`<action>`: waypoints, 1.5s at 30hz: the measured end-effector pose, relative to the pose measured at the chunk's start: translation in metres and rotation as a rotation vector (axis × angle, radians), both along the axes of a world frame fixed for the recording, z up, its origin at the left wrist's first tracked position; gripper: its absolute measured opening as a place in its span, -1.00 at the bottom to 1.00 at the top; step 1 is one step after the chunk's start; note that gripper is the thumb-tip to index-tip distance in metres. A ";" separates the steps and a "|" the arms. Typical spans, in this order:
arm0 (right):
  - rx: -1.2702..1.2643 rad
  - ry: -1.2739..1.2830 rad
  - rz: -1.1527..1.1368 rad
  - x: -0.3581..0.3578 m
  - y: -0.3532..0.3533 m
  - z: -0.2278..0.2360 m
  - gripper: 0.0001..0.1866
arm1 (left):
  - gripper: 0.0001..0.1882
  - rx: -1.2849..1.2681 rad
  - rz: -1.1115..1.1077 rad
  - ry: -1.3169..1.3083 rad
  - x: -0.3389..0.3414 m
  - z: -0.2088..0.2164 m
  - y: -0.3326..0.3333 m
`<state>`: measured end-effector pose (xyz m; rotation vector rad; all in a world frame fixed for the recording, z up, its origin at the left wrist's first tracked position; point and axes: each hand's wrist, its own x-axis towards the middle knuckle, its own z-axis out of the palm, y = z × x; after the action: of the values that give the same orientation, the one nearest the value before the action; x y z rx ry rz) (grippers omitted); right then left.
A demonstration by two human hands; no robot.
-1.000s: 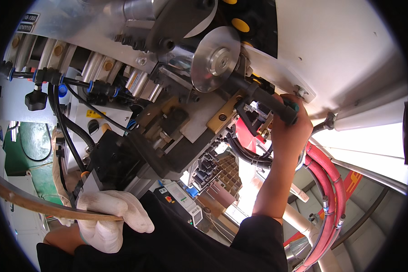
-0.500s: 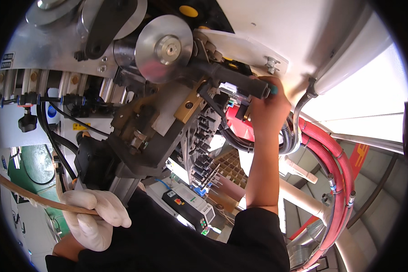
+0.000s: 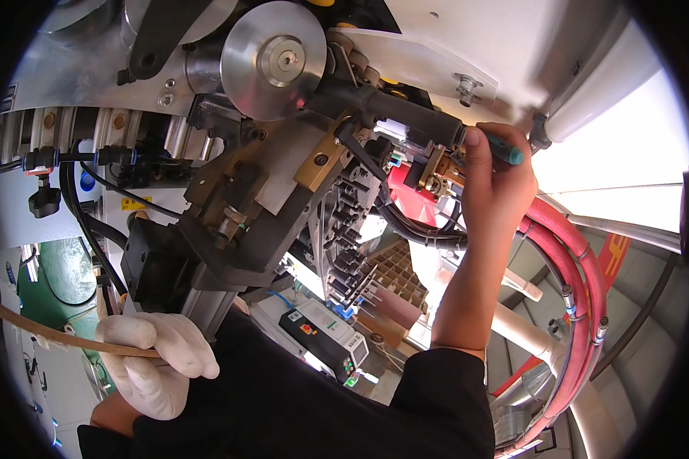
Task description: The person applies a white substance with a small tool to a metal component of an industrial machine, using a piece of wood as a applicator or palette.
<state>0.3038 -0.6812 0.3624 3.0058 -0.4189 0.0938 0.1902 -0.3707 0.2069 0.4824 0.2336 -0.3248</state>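
My left hand (image 3: 157, 363), in a white glove, is closed on the end of a thin tan-brown strip (image 3: 61, 335) that curves away to the left edge. It sits low beside the machine's metal column. My bare right hand (image 3: 497, 164) is raised at the right end of a dark grey cylinder (image 3: 417, 115). Between its thumb and fingers is a slim dark tool with a teal rounded end (image 3: 514, 157); its other end is hidden, so I cannot tell its exact kind. Left of the cylinder stands a shiny metal disc (image 3: 274, 61), above a brass-coloured block (image 3: 319, 161).
Thick red hoses (image 3: 582, 306) loop down on the right. Black cables (image 3: 429, 237) run below my right hand. A dark control box with buttons (image 3: 325, 340) lies lower in the middle. A black knob (image 3: 44, 202) hangs at the left.
My right hand has moved to the right, drawing the teal-ended tool outward from the cylinder's end and tilting it. The view has shifted slightly. My left hand still holds the strip.
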 end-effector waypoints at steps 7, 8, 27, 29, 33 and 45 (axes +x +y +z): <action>0.056 0.004 0.058 0.002 0.008 0.005 -0.73 | -0.68 0.018 -0.052 0.001 -0.002 -0.001 0.008; 0.088 -0.021 0.044 -0.002 0.006 0.008 -0.74 | -0.67 0.042 -0.046 -0.020 -0.001 0.000 0.008; 1.720 -0.704 -0.370 -0.302 -0.014 0.023 -0.50 | -0.55 0.468 -0.233 -0.222 -0.008 0.026 -0.006; 1.888 -0.806 -0.630 -0.332 -0.001 -0.005 -0.54 | -0.62 0.560 -0.241 -0.204 -0.012 0.036 -0.012; 2.349 -0.567 -0.622 -0.374 0.021 -0.074 -0.61 | -0.63 0.746 -0.366 -0.231 -0.020 0.056 -0.019; 1.879 -0.181 -0.351 -0.342 -0.007 -0.112 -0.63 | -0.64 0.915 -0.664 0.003 -0.037 0.094 -0.112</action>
<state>-0.0380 -0.6879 0.2505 4.4820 -1.9575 -0.1857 0.1530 -0.4824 0.3014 1.4735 0.2115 -0.8739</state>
